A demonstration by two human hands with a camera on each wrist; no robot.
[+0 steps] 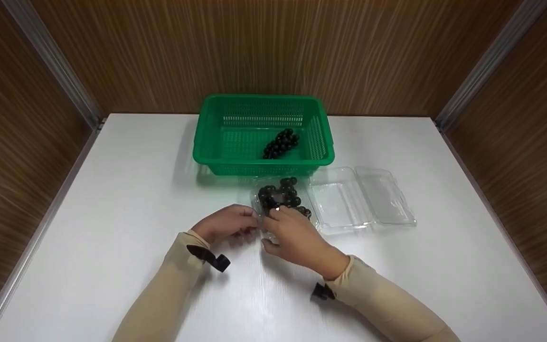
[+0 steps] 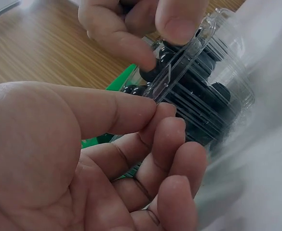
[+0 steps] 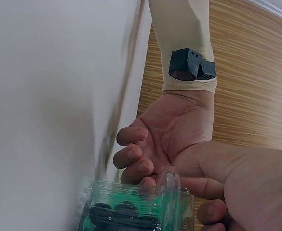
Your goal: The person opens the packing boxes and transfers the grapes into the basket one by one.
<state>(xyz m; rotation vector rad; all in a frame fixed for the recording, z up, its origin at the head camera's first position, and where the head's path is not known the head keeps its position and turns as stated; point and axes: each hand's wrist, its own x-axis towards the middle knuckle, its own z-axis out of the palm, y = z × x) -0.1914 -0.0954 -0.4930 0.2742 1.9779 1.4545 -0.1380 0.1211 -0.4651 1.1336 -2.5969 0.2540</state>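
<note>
Both grips met at the clear box (image 2: 184,60), which sat on the desk (image 1: 112,213) just in front of the green basket (image 1: 264,162), with dark grapes (image 1: 266,191) inside it. On my feed, the left grip (image 1: 228,222) had thumb and forefinger drawn together at the box's edge, seemingly pinching it, the other fingers loosely bent. The right grip (image 1: 297,237) reached over the same edge with thumb and forefinger parted; I could not tell whether it had hold of anything. Off the basket's near right corner lay an open clear container (image 1: 340,204), and one bunch (image 1: 281,144) rested inside the basket toward its right side. I judged that the step was to work the box's edge, and that it wanted a light touch: the left fingertips steadying the thin plastic, the right thumb easing at the rim rather than squeezing the wall. Too hard a press, I thought, could have buckled the side and bruised the grapes; a sudden tug could have knocked the box against the basket.
</note>
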